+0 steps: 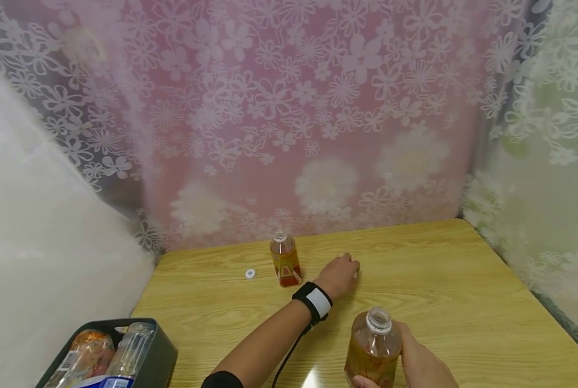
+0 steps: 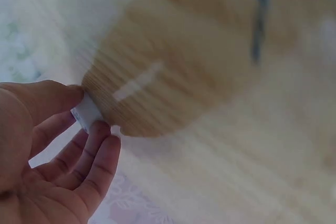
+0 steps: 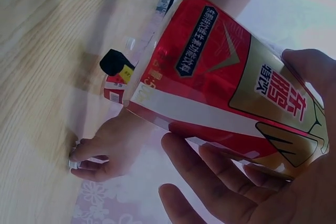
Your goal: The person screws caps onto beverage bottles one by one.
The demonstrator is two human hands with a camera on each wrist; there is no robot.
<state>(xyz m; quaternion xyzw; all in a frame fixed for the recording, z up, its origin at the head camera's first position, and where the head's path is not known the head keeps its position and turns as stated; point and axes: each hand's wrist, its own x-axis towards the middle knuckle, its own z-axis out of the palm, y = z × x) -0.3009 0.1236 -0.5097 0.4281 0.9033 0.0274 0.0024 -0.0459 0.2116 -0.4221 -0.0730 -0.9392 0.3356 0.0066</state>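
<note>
My right hand [image 1: 422, 358] grips an uncapped plastic drink bottle [image 1: 373, 355] near the table's front edge. Its red and gold label [image 3: 210, 87] fills much of the right wrist view. Farther forward, my left hand [image 1: 339, 276] reaches down to the table. Thumb and fingertips there pinch a small white bottle cap [image 2: 86, 111] at the wooden surface, which the head view hides. A second bottle [image 1: 286, 264], part full of reddish-amber drink, stands left of that hand. Beside it another white cap [image 1: 250, 274] lies flat.
A dark grey bin [image 1: 165, 350] holding packaged food and a clear bottle stands at the front left. Flowered curtains [image 1: 318, 118] hang along the table's back and right side. From my left wrist strap [image 1: 315, 302] a black cable runs toward me.
</note>
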